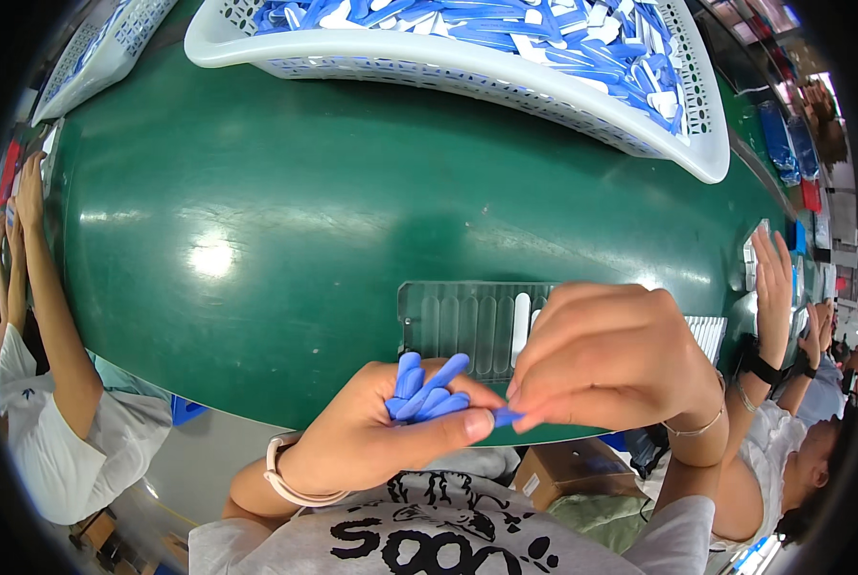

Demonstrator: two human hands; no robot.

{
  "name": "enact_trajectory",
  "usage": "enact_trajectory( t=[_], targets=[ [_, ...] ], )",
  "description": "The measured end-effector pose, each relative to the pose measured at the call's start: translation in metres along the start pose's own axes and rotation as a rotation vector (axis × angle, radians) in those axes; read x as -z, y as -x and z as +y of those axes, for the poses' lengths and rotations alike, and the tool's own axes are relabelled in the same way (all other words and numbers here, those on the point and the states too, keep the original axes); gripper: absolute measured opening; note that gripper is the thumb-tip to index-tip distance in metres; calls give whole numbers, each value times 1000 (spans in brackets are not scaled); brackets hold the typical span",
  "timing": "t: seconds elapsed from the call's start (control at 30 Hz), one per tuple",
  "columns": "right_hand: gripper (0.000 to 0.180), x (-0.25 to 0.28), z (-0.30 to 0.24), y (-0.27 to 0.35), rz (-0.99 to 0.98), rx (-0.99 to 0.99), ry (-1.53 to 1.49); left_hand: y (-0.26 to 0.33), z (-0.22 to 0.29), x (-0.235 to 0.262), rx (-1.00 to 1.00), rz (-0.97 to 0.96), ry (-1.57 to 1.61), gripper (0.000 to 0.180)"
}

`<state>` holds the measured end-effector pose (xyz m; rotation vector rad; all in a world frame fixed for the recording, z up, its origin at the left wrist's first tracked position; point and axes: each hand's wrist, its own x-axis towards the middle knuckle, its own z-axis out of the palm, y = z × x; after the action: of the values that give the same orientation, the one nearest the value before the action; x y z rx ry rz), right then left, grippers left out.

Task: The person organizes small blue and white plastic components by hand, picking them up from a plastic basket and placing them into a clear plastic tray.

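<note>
Left hand (376, 422) is curled around a bunch of blue strips (429, 393), right hand (606, 359) has its fingertips pinched on a single blue piece (507, 417) right at the left thumb tip. The single piece is mostly hidden; what shows runs roughly sideways, whereas slots in the clear tray (465, 331) run away from the body, so the axes look about a quarter turn apart. Tray lies on the table (304, 249) just beyond both hands, right hand nearer and partly covering it in view.
</note>
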<state>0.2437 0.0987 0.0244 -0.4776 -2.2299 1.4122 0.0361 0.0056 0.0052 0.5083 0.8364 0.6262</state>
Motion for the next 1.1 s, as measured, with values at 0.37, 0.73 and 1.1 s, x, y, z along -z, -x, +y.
enact_trajectory(
  t=[0.37, 0.73, 1.1],
  targets=[
    [15, 8, 22, 0, 135, -266, 348, 5, -6, -2, -64, 1, 142, 42],
    [36, 17, 8, 9, 35, -383, 414, 8, -4, -4, -101, 66, -55, 25],
    [37, 22, 3, 2, 37, -266, 515, 8, 6, -1, 58, -66, 37, 26]
  ],
)
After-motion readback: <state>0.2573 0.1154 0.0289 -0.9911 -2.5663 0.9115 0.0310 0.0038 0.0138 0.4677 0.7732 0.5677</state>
